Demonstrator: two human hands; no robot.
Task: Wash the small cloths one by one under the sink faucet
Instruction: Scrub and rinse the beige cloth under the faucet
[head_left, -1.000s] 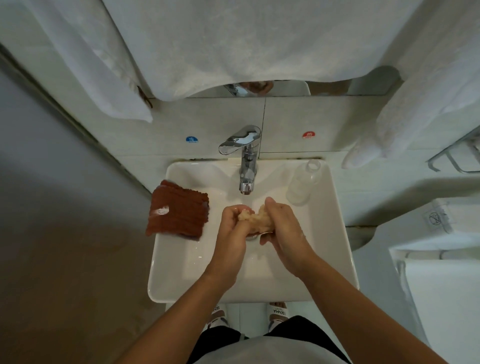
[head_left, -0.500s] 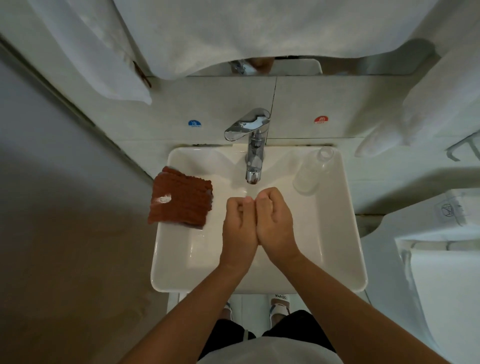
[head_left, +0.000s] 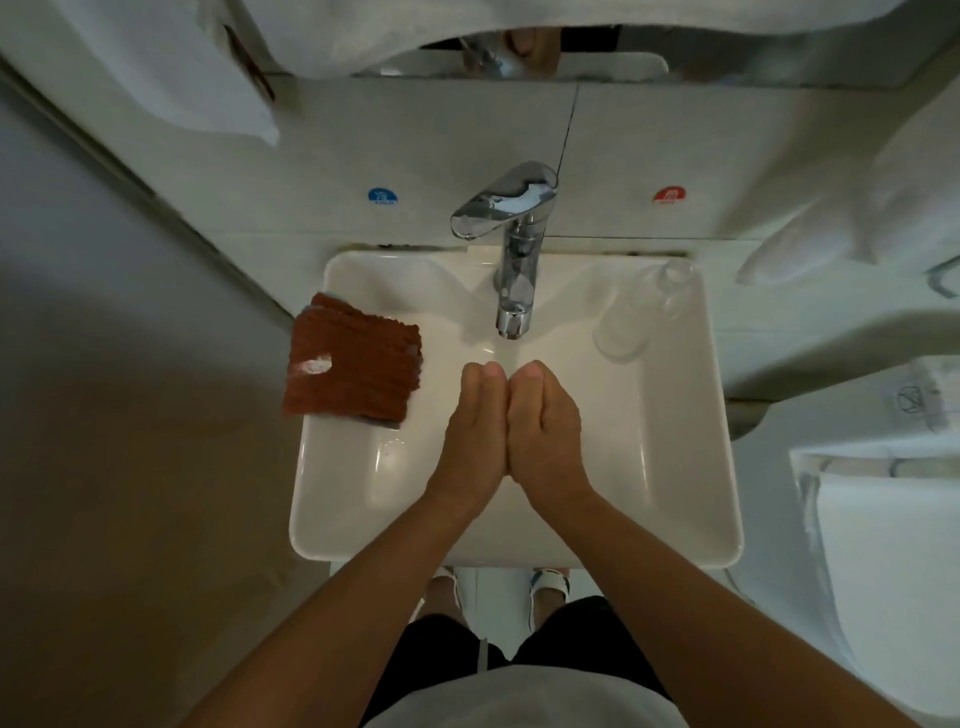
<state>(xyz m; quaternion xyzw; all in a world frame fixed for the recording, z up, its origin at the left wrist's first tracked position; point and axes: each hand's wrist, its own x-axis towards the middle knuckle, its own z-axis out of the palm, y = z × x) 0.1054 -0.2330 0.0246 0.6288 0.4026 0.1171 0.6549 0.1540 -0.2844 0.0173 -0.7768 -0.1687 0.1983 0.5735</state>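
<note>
Hands pressed together, left hand (head_left: 475, 431) and right hand (head_left: 545, 428) sit below the faucet (head_left: 514, 270); whether they clasp a cloth cannot be told. Brown cloths (head_left: 353, 366) wait on the sink (head_left: 519, 551) rim, where splashing could nudge them off

A small bathroom: a white ceramic sink (head_left: 691, 467) with a chrome faucet (head_left: 511, 244) just beyond the person's fingertips, blue and red temperature stickers on the tiled wall (head_left: 415, 145) behind, white towels (head_left: 519, 26) hanging overhead, a toilet (head_left: 883, 519) to the fingers' right.
</note>
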